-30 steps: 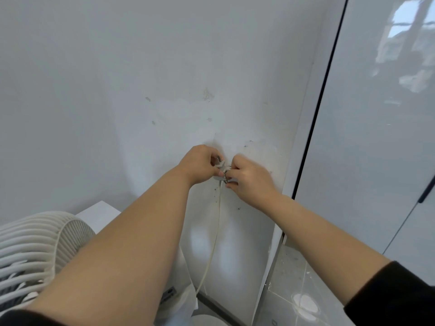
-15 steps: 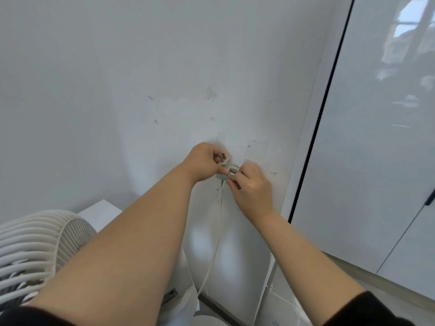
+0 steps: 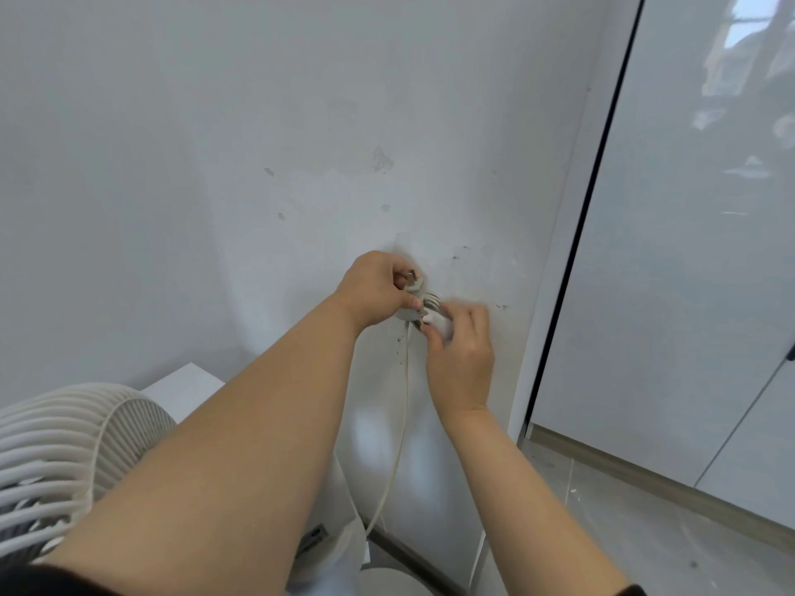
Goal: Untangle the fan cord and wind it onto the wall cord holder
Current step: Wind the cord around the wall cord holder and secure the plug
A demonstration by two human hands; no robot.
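Observation:
A white fan cord (image 3: 402, 406) runs up the wall from the fan's base to a small cord holder (image 3: 431, 302) fixed on the white wall, where several turns of cord lie wound. My left hand (image 3: 375, 290) grips the plug (image 3: 413, 282), whose metal prongs stick out above its fingers, with the thumb pressed at the holder. My right hand (image 3: 460, 342) pinches the cord's white end piece just below and right of the holder. Both hands hide most of the holder.
A white fan (image 3: 64, 458) with a ribbed grille stands at the lower left, its pedestal base (image 3: 340, 548) behind my left forearm. A glossy white cabinet door (image 3: 688, 251) with a black edge stands to the right. Grey floor tiles (image 3: 645, 531) lie below it.
My right hand has slid down and to the right of the holder. My left hand has turned the plug up so its prongs show. The view shifted slightly.

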